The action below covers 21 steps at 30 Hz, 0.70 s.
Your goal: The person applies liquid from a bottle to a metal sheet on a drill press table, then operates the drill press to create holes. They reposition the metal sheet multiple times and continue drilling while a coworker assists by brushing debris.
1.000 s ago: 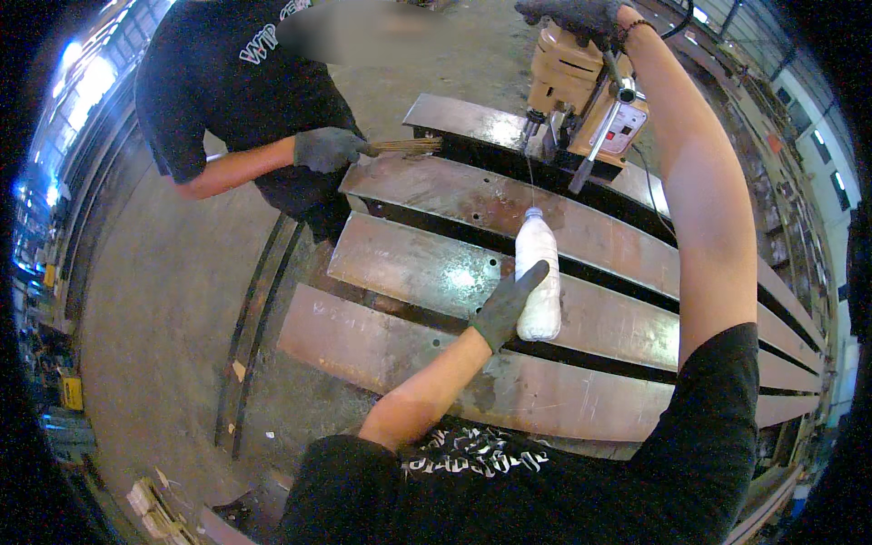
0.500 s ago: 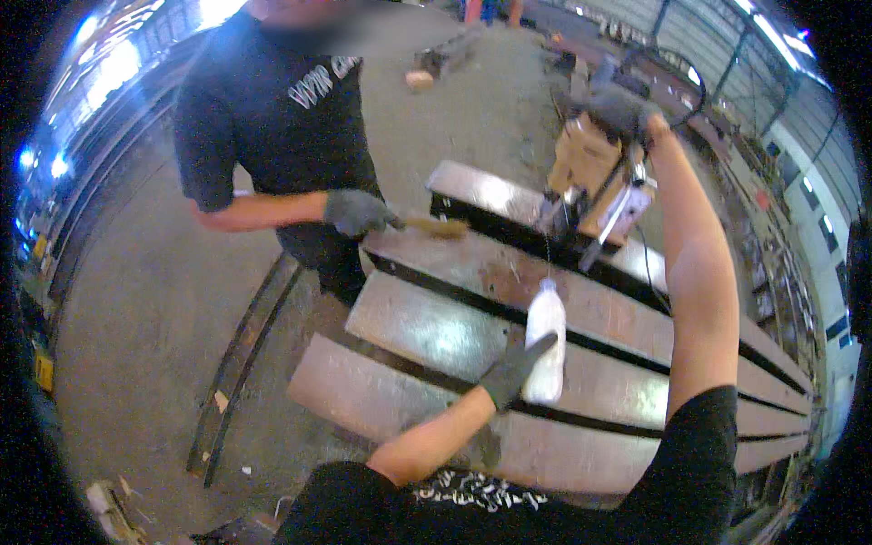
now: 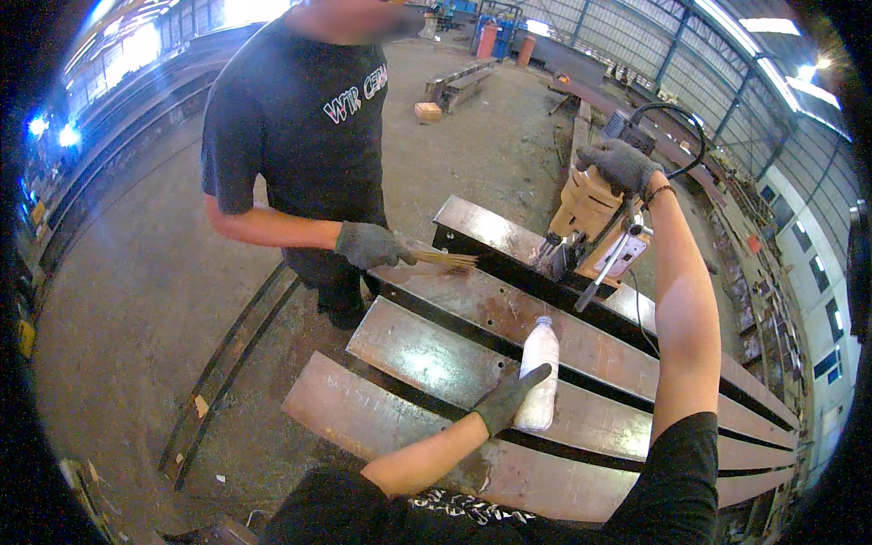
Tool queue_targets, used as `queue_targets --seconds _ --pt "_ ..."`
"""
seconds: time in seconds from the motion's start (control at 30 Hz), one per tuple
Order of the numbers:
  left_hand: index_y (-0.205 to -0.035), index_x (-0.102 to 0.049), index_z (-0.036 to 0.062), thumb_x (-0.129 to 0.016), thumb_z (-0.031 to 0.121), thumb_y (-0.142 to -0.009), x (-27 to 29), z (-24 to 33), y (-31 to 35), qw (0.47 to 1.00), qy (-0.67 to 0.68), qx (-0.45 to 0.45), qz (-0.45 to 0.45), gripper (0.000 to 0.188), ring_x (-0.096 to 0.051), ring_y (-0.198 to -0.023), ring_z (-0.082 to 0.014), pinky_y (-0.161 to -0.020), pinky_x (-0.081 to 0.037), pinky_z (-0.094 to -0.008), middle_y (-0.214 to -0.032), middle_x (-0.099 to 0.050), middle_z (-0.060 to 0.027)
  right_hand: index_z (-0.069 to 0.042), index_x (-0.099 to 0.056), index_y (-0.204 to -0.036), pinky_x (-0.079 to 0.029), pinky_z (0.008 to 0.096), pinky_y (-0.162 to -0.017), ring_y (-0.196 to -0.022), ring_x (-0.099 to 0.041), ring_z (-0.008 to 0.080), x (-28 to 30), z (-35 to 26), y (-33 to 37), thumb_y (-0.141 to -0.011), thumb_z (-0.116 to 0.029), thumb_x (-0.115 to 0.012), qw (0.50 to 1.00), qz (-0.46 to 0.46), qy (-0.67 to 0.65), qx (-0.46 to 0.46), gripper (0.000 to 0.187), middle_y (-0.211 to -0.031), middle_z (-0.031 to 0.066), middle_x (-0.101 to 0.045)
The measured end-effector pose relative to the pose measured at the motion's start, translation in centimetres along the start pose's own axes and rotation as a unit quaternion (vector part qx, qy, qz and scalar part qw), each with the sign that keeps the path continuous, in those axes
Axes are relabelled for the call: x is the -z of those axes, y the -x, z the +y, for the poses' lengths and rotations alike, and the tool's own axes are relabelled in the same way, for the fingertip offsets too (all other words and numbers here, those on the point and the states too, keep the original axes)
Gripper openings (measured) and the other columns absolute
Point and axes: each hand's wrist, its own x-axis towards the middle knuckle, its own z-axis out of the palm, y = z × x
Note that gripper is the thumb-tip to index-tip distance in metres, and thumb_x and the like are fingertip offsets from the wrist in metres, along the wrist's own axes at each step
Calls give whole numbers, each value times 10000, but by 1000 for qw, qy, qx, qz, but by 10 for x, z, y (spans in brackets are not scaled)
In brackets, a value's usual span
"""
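My left hand, in a dark grey glove, is wrapped round a white plastic bottle with a narrow cap. The bottle is nearly upright in the picture, its cap toward a tan drilling machine. That machine stands on the farthest of several steel beams. High on the machine, my gloved right hand is closed over its top; its fingertips are partly hidden. A lever handle hangs at the machine's side. Across the beams, a co-worker's gloved hand holds a brush over the second beam.
The co-worker stands at the far left end of the beams. A black cable loops from the machine's top. Curved rails lie on the floor at left. A small block and short steel sections lie farther back.
The view has tilted up, so the beams, bottle and machine sit lower in the picture. Both my hands keep their holds. The co-worker's brush stays over the beams.
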Motion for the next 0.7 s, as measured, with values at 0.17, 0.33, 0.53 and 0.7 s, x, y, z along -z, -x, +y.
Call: queue_targets --seconds 0.17,0.33,0.53,0.7 --pt "-1357 -550 -11 -755 521 -916 1 1 1 999 -2 43 11 720 -695 -911 -206 -798 -595 -377 -1086 -686 -108 -77 -761 -1042 -466 327 -493 -597 -554 132 -6 9 1 -1004 -506 -572 994 30 -106 17 470 -733 15 -547" --pt "-1356 -539 -20 -760 533 -907 -1 0 4 999 -23 15 43 746 -698 -925 -209 -792 -599 -385 -1113 -687 -123 -76 -753 -1014 -453 328 -487 -581 -530 132 -8 8 -3 -1003 -510 -574 994 22 -111 -4 469 -708 13 -521" --pt "-1265 -562 -3 -815 427 -886 -3 3 0 1000 24 -11 -5 626 -725 -854 -267 -665 -626 -434 -1009 -694 -152 -69 -718 -993 -460 334 -497 -598 -548 145 -13 26 0 -1014 -498 -562 986 42 -100 130 457 -704 20 -513" --pt "-1354 -482 39 -767 476 -913 34 -27 -31 995 57 74 -16 683 -720 -868 -279 -784 -618 -410 -1028 -689 -129 -125 -675 -1200 -553 387 -745 -801 -665 293 -6 -5 -9 -1053 -279 -510 996 2 69 61 269 -1005 126 -666"
